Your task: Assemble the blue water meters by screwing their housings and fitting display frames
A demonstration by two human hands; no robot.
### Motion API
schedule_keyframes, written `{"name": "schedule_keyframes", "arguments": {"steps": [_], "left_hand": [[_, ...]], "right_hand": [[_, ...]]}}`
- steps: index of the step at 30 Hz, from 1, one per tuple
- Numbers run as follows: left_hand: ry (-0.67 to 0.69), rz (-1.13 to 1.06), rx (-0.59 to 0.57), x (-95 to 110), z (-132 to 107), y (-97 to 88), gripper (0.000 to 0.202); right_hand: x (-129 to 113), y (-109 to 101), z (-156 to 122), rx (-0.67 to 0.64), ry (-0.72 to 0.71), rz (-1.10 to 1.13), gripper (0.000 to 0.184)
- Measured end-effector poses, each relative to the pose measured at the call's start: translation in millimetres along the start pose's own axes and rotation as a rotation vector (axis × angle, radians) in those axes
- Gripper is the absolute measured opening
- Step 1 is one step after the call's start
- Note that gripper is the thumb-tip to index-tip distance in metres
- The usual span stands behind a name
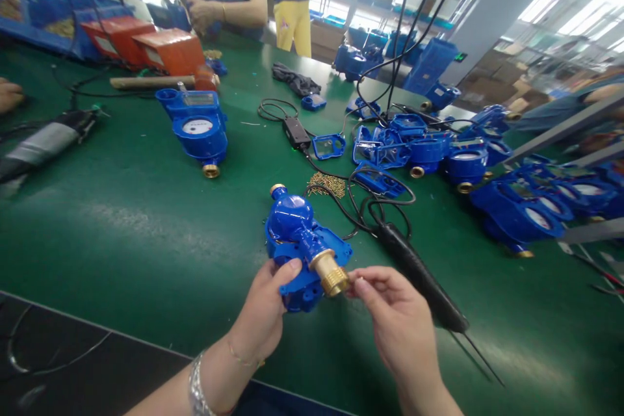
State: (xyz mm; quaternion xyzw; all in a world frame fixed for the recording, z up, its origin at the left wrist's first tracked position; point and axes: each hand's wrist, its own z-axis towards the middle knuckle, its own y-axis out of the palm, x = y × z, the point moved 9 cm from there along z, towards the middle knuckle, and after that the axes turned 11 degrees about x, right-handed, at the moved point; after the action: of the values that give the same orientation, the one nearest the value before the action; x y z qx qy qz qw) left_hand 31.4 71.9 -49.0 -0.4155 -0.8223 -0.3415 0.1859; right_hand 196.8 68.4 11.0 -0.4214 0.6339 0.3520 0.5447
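Note:
My left hand (266,312) is wrapped around a blue water meter body (298,234), held upside down just above the green table (121,227). Its brass threaded end (331,273) points toward me. My right hand (394,318) pinches its thumb and forefinger together right at that brass end; whatever sits between the fingertips is too small to make out. A black electric screwdriver (419,276) lies on the table just beyond my right hand, its cable looping back.
A finished blue meter (197,130) stands at mid-left. Several blue meters and lids (439,153) crowd the right side. A small pile of brass screws (327,184) and a black adapter (296,132) lie ahead. Orange boxes (146,45) sit at the back left. Another person's hands (205,13) work across the table.

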Motion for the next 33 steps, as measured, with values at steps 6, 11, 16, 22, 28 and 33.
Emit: {"name": "schedule_keyframes", "arguments": {"steps": [6,11,16,22,28,33], "left_hand": [[0.135,-0.016,0.026,1,-7,1.5,0.041],[0.215,0.014,0.021,2,-11,2.2,0.045],[0.227,0.025,0.018,1,-12,2.9,0.048],[0.188,0.041,0.012,2,-11,2.8,0.053],[0.088,0.169,-0.090,13,-5,5.2,0.057],[-0.071,0.306,-0.247,10,-7,6.8,0.046]], "right_hand": [[33,22,-29,-0.062,0.206,0.210,0.015],[23,21,-27,-0.086,0.141,0.016,0.016],[10,21,-27,-0.135,0.025,-0.268,0.013],[6,4,-15,-0.186,-0.003,-0.356,0.022],[-21,-79,69,0.176,-0.228,-0.990,0.046],[-1,-88,108,0.017,-0.070,-1.065,0.041]]}}
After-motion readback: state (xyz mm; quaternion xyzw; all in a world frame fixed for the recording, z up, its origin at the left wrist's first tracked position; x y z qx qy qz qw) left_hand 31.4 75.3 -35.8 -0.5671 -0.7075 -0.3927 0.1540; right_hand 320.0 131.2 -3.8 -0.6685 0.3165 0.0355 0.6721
